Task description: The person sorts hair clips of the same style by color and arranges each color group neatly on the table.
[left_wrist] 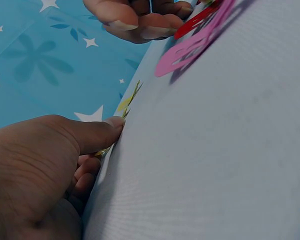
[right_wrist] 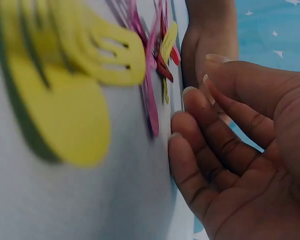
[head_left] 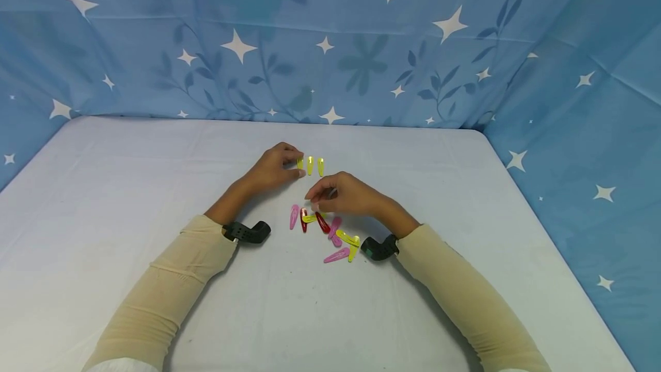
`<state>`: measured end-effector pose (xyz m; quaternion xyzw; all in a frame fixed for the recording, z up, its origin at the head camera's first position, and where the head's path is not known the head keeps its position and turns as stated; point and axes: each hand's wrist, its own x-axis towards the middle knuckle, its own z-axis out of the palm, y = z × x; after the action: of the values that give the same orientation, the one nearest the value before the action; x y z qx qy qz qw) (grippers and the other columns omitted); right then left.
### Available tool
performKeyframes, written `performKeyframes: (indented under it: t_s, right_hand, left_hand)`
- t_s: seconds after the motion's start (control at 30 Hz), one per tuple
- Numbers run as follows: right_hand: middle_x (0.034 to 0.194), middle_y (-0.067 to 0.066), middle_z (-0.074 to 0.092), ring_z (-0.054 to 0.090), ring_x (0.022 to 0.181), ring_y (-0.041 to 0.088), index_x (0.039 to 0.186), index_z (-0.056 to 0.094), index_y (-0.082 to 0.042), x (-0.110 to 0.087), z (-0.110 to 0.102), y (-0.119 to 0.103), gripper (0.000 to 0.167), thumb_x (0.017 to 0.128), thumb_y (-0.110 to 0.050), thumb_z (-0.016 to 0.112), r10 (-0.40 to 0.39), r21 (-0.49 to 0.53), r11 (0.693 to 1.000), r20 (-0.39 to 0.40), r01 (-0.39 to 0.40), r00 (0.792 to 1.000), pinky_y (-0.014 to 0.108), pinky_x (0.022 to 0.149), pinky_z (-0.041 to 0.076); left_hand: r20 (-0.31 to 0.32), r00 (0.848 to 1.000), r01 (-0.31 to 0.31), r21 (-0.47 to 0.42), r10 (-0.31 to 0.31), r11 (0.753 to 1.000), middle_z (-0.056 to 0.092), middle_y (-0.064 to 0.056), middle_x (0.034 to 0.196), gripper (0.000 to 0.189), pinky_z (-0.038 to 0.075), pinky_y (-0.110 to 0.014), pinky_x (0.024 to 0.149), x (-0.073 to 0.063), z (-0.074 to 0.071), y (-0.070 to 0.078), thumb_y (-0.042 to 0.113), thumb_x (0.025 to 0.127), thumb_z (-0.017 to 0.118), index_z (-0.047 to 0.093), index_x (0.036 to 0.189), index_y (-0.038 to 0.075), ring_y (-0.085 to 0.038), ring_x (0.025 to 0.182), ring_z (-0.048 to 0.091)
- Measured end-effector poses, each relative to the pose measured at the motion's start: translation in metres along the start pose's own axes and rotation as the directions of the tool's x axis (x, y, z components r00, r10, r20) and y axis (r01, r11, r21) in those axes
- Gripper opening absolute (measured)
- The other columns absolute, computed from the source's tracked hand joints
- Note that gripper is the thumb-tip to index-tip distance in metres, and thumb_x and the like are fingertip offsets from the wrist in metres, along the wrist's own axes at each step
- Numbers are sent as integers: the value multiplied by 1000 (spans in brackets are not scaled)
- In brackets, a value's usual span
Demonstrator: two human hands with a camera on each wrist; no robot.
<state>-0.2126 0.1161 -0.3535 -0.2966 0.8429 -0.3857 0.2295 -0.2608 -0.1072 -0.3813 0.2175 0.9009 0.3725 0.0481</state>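
From my distant post, I see the left hand pinch a yellow clip at its ends, probably so it lies level beside two yellow clips; the right hand, fingers loosely bent, holding nothing, is near the mixed clips.

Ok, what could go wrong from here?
The left hand is close beside the middle yellow clip in the row, so a slip might knock it askew. Nearer the person, a crossing yellow clip overlaps a red clip; lifting one could drag the other. The right hand, close by, might brush them.
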Motion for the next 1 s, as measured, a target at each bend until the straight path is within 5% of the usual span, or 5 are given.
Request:
performKeyframes:
  t_s: [0.77,1.0]
  right_hand:
    - [98,2,66,59,84,11,111,72,-10,-4,13,-9,20,91,-11,70,7,-94,996,45,-3,999,23,77,51]
    - [83,2,65,63,66,11,103,70,-8,-4,17,-13,11,92,-9,68,49,-101,994,65,-43,997,25,63,54]
  left_hand:
    - [2,1000,-18,-4,18,1000,51,-21,133,51,42,-47,105,0,1,-3,15,91,68,55,137,-5,-34,122,52]
    - [1,1000,-14,-5,14,1000,51,-21,133,51,42,-48,105,0,1,-4,16,92,68,55,137,-5,-34,122,52]
